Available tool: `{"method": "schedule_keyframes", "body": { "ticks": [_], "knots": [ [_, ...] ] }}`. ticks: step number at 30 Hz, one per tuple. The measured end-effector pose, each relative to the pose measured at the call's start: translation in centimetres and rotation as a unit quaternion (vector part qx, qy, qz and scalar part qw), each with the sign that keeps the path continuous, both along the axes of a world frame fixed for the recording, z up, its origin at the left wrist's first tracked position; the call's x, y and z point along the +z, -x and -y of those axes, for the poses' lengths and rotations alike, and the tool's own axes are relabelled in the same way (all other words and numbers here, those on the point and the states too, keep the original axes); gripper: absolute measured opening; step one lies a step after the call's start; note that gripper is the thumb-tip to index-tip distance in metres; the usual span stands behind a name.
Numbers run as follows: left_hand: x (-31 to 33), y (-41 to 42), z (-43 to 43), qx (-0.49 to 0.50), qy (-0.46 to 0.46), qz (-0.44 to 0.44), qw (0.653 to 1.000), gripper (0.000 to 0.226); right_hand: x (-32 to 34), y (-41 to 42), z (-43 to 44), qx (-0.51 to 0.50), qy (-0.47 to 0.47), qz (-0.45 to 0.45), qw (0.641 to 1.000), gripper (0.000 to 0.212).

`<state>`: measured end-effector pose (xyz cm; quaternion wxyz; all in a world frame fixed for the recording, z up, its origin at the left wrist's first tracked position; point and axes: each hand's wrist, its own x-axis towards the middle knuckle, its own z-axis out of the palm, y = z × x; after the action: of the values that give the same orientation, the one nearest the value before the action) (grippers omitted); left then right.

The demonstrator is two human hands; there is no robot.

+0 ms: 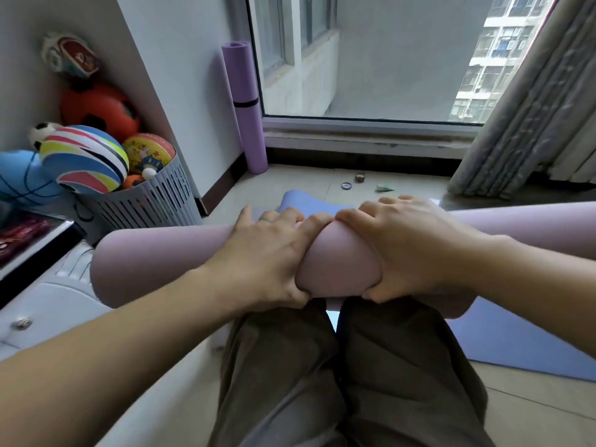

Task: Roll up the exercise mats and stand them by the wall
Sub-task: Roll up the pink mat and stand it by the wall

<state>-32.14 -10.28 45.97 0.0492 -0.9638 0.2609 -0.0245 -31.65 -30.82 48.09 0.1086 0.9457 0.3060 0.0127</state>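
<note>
Below the window (pixel 371 59), I see the left hand (pixel 267 256) and right hand (pixel 409 250) stretched forward side by side, each grip curled tight around the pink rolled mat (pixel 145 262).

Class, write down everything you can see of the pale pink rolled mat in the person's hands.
The pale pink mat looks like soft foam, rolled into a thick tube. It lies crosswise above the person's knees, its right end running out of frame. The left hand and right hand clasp its middle, fingers over the top, thumbs underneath, denting it.
</note>
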Motion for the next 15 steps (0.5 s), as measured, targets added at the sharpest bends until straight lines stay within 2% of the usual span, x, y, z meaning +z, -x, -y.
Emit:
{"method": "schedule_keyframes", "body": {
  "ticks": [9, 12, 15],
  "knots": [
    [-5.7, 3.6, 0.6, -0.032, -0.024, -0.138, 0.990, 0.098, -6.5, 4.6, 0.3, -0.041, -0.025, -0.162, 0.986, 0.088],
    [-5.8, 2.7, 0.3, -0.034, 0.005, -0.171, 0.985, 0.099, -6.5, 4.8, 0.7, -0.023, -0.016, -0.137, 0.990, 0.102],
    [-5.3, 0.7, 0.2, -0.032, 0.040, -0.248, 0.967, 0.098, -6.1, 6.3, 0.0, -0.005, 0.029, -0.089, 0.996, 0.111]
  ]
}}
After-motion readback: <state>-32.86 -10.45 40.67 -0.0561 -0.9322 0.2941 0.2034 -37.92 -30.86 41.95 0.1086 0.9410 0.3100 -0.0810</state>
